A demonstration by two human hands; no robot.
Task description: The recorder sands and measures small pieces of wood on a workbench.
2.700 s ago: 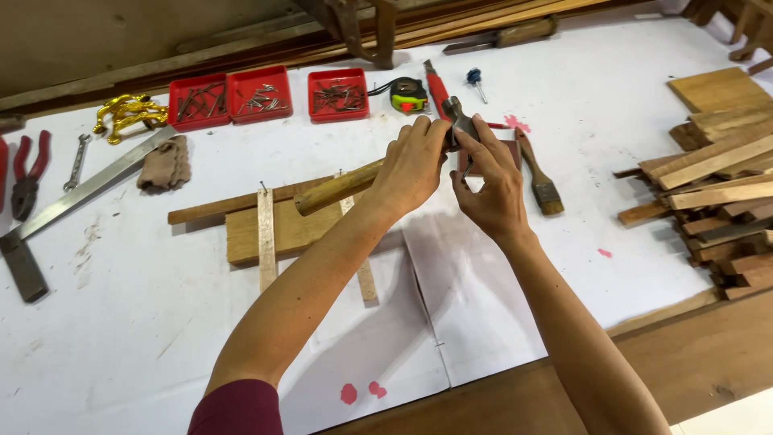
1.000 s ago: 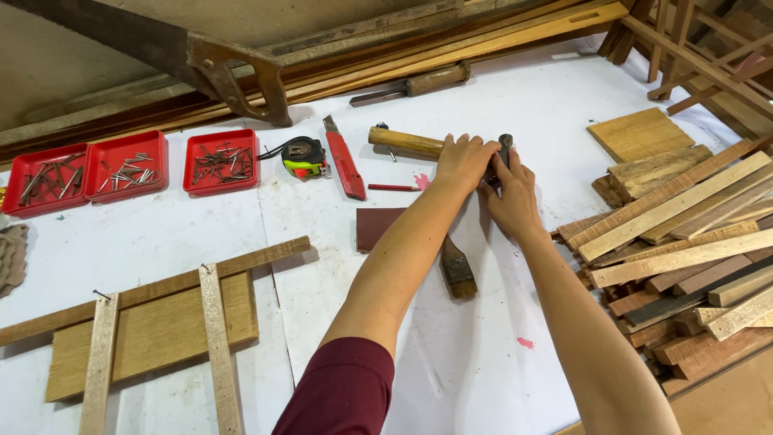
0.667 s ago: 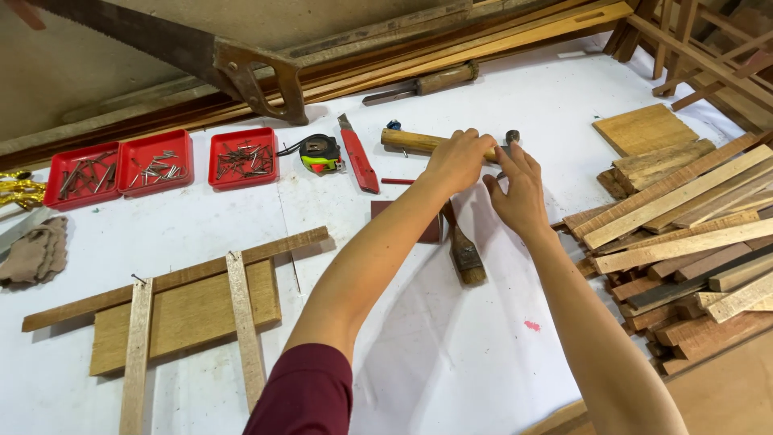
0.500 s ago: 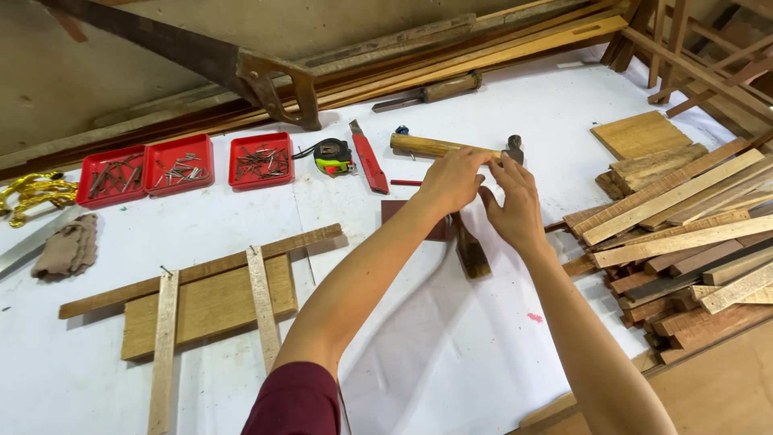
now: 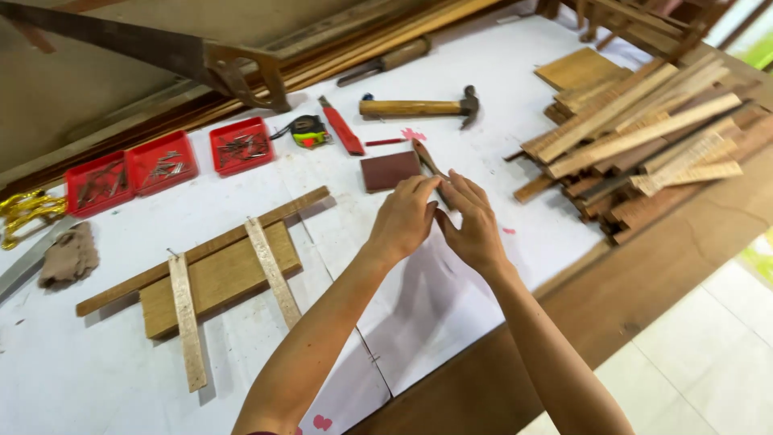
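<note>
Both my hands hover close together above the white worktop point(image 5: 451, 274), left hand point(image 5: 405, 219) and right hand point(image 5: 471, 224) with fingertips nearly meeting; whether they pinch anything I cannot tell. Behind them lies the brush point(image 5: 427, 159), partly hidden by my fingers, beside a dark red block point(image 5: 389, 171). Farther back rests the hammer point(image 5: 419, 106).

Wood-handled, metal-headed hammer point(image 5: 419, 105) lies on matt white paper point(image 5: 451, 298).
</note>
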